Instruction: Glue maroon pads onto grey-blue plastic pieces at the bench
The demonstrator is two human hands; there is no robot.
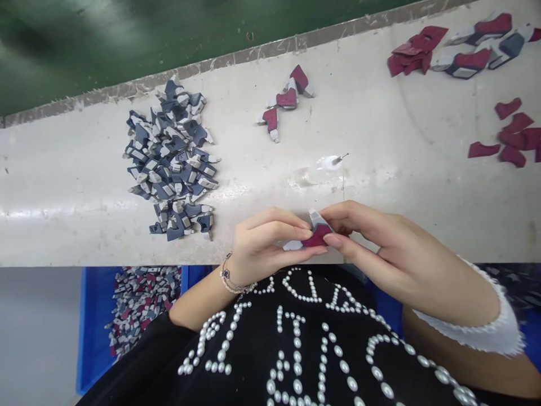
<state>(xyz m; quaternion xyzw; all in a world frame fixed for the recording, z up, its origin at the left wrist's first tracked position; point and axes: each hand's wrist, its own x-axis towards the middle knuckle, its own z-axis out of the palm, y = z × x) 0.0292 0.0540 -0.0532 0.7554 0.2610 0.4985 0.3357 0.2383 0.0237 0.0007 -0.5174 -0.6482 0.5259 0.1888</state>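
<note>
Near the front edge of the table, both hands hold one small plastic part (318, 234) with a maroon face and light grey ends. My left hand (268, 239) grips it from the left between thumb and fingers. From the other side, my right hand (380, 242) pinches it, thumb on the maroon face. The far grey tip points up between the hands, while some of the part is hidden by fingers. Beyond the hands lie a few similar maroon-faced parts (287, 98). A small white glue bottle or tube with a thin metal tip (337, 160) seems to lie there too.
A big heap of dark blue and grey parts (173, 163) covers the table's left side. Loose maroon pieces (513, 135) and more two-colour parts (469, 62) lie at the right. Below the front edge, a blue bin (95, 327) holds many parts. A green surface (190, 34) borders the back.
</note>
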